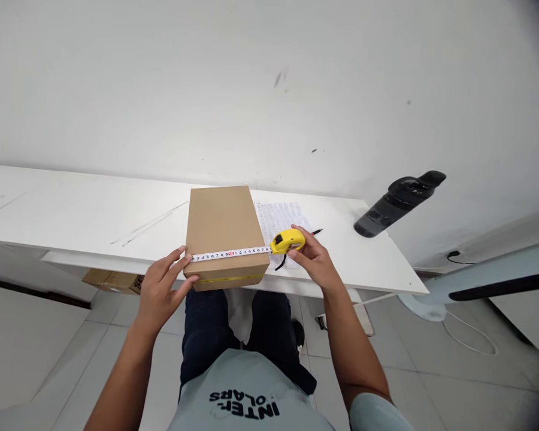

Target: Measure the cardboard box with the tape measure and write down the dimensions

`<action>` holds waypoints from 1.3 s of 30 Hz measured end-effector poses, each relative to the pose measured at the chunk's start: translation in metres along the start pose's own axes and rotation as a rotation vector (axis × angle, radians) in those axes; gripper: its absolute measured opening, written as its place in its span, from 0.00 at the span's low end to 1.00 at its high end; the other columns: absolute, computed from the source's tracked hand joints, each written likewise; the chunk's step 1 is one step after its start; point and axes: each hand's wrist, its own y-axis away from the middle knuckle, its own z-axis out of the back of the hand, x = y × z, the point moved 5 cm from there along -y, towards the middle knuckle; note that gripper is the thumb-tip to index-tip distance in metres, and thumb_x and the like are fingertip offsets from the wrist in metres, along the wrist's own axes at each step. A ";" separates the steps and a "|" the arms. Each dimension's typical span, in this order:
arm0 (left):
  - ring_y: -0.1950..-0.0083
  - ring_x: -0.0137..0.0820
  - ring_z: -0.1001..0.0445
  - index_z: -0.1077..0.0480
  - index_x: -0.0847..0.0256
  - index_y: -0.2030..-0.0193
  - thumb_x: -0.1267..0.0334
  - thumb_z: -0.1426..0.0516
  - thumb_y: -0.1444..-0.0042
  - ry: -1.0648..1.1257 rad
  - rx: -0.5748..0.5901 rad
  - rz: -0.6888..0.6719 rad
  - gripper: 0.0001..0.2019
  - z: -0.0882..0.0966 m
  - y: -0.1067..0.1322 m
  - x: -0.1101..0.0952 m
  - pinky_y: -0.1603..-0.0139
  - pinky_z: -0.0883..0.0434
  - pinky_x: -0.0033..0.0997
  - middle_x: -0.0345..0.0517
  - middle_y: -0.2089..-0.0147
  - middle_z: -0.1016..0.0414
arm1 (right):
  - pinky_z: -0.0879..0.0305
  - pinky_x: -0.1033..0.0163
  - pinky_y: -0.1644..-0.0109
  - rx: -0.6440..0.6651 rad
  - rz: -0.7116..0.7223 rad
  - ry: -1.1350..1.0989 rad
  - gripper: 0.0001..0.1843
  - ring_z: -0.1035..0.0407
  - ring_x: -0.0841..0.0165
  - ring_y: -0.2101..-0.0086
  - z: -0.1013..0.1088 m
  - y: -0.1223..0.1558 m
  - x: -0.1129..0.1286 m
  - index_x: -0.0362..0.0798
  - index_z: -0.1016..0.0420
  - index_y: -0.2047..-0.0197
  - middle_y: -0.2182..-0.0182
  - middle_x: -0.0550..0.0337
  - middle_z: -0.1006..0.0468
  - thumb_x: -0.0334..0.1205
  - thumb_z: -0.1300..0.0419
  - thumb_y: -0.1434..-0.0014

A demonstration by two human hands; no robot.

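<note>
Head view: your left hand (161, 288) pinches the cardboard box (222, 218) at its near-left corner, pinning the tape blade (229, 254). Your right hand (313, 258) clasps the yellow tape case (287, 240) beside it. Blade runs left-right; box sits at the table (94, 209) edge, long axis toward the wall.

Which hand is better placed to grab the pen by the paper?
Right, probably. The right hand sits just beside the pen at the edge of the paper, though it holds the yellow tape measure. The left hand is on the far side of the box, pinning the tape end there.
</note>
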 end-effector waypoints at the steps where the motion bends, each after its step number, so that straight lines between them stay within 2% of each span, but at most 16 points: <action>1: 0.39 0.42 0.25 0.37 0.54 0.33 0.65 0.36 0.40 0.001 0.004 -0.003 0.29 0.000 0.000 -0.001 0.42 0.27 0.43 0.57 0.36 0.27 | 0.31 0.56 0.42 0.020 -0.004 0.010 0.34 0.29 0.62 0.48 -0.005 0.001 0.001 0.58 0.31 0.34 0.45 0.57 0.24 0.48 0.30 0.42; 4: 0.42 0.40 0.23 0.35 0.53 0.34 0.66 0.36 0.40 -0.010 -0.017 -0.007 0.28 0.002 -0.001 -0.005 0.43 0.26 0.42 0.54 0.40 0.24 | 0.31 0.57 0.42 0.036 -0.005 0.013 0.34 0.29 0.63 0.48 -0.015 0.001 0.003 0.59 0.33 0.32 0.45 0.57 0.24 0.48 0.32 0.40; 8: 0.49 0.38 0.20 0.29 0.55 0.41 0.65 0.35 0.41 -0.052 -0.090 -0.003 0.21 0.005 -0.004 -0.008 0.46 0.27 0.41 0.50 0.47 0.18 | 0.30 0.57 0.44 0.005 -0.002 -0.014 0.34 0.28 0.64 0.52 -0.015 -0.004 0.001 0.58 0.32 0.33 0.47 0.58 0.23 0.48 0.31 0.41; 11: 0.58 0.33 0.19 0.26 0.53 0.48 0.68 0.36 0.40 -0.075 -0.116 -0.011 0.14 0.012 -0.010 -0.008 0.44 0.30 0.42 0.45 0.52 0.16 | 0.29 0.56 0.46 -0.012 0.005 -0.053 0.34 0.27 0.64 0.54 -0.013 -0.008 0.003 0.57 0.30 0.36 0.50 0.57 0.22 0.48 0.29 0.44; 13: 0.62 0.31 0.19 0.25 0.51 0.49 0.70 0.37 0.40 -0.093 -0.130 -0.039 0.14 0.021 -0.015 -0.012 0.41 0.31 0.44 0.41 0.54 0.16 | 0.29 0.55 0.46 -0.034 0.012 -0.074 0.33 0.27 0.62 0.53 -0.011 -0.007 0.008 0.57 0.28 0.38 0.50 0.57 0.22 0.48 0.28 0.45; 17: 0.63 0.29 0.20 0.25 0.48 0.48 0.71 0.35 0.43 -0.082 -0.174 -0.115 0.19 0.045 -0.022 -0.042 0.36 0.33 0.47 0.37 0.56 0.15 | 0.28 0.55 0.46 -0.108 0.028 -0.125 0.28 0.27 0.61 0.52 -0.009 0.018 0.023 0.60 0.24 0.43 0.49 0.57 0.22 0.43 0.26 0.47; 20: 0.66 0.26 0.21 0.24 0.48 0.49 0.66 0.32 0.46 0.057 -0.192 -0.213 0.18 0.048 -0.020 -0.081 0.35 0.33 0.45 0.34 0.59 0.16 | 0.26 0.57 0.53 -0.014 -0.012 -0.164 0.26 0.26 0.61 0.56 -0.022 0.048 0.031 0.62 0.22 0.46 0.54 0.57 0.20 0.41 0.25 0.48; 24: 0.70 0.22 0.25 0.23 0.52 0.57 0.60 0.30 0.47 0.218 -0.165 -0.298 0.12 0.027 -0.011 -0.119 0.39 0.30 0.39 0.34 0.62 0.16 | 0.25 0.59 0.57 0.249 -0.098 -0.185 0.26 0.26 0.62 0.61 -0.056 0.071 0.037 0.61 0.21 0.45 0.58 0.57 0.19 0.43 0.26 0.48; 27: 0.72 0.21 0.28 0.24 0.53 0.63 0.59 0.29 0.48 0.272 -0.180 -0.287 0.09 0.010 -0.006 -0.129 0.45 0.29 0.36 0.32 0.65 0.17 | 0.26 0.61 0.57 0.383 -0.133 -0.257 0.28 0.26 0.65 0.62 -0.073 0.068 0.036 0.62 0.22 0.42 0.60 0.59 0.20 0.46 0.27 0.47; 29: 0.72 0.22 0.28 0.25 0.54 0.64 0.60 0.29 0.48 0.281 -0.195 -0.270 0.09 0.003 -0.005 -0.132 0.48 0.29 0.36 0.33 0.66 0.18 | 0.27 0.61 0.56 0.403 -0.149 -0.316 0.29 0.26 0.65 0.62 -0.077 0.062 0.032 0.62 0.22 0.41 0.59 0.59 0.20 0.48 0.27 0.46; 31: 0.71 0.23 0.27 0.26 0.55 0.63 0.58 0.31 0.46 0.286 -0.212 -0.242 0.09 -0.002 -0.006 -0.132 0.47 0.30 0.38 0.34 0.67 0.19 | 0.27 0.60 0.55 0.376 -0.170 -0.343 0.30 0.25 0.64 0.61 -0.078 0.059 0.024 0.60 0.23 0.40 0.58 0.59 0.19 0.51 0.28 0.46; 34: 0.64 0.30 0.23 0.26 0.56 0.56 0.47 0.37 0.40 0.253 -0.210 -0.169 0.16 -0.008 -0.012 -0.128 0.40 0.33 0.43 0.42 0.64 0.19 | 0.27 0.58 0.53 0.222 -0.204 -0.367 0.31 0.25 0.62 0.59 -0.071 0.059 0.011 0.58 0.22 0.41 0.57 0.57 0.19 0.55 0.28 0.48; 36: 0.53 0.37 0.22 0.28 0.57 0.48 0.43 0.44 0.36 0.203 -0.162 -0.072 0.21 -0.017 -0.021 -0.122 0.37 0.36 0.48 0.50 0.55 0.19 | 0.27 0.56 0.52 0.079 -0.210 -0.409 0.32 0.25 0.60 0.58 -0.062 0.062 0.003 0.58 0.22 0.43 0.56 0.56 0.19 0.58 0.28 0.49; 39: 0.42 0.44 0.27 0.30 0.58 0.43 0.47 0.52 0.31 0.135 -0.028 0.089 0.21 -0.039 -0.049 -0.117 0.35 0.40 0.53 0.57 0.43 0.23 | 0.28 0.54 0.52 -0.088 -0.213 -0.488 0.30 0.26 0.58 0.57 -0.046 0.068 -0.010 0.59 0.21 0.45 0.56 0.55 0.20 0.59 0.29 0.49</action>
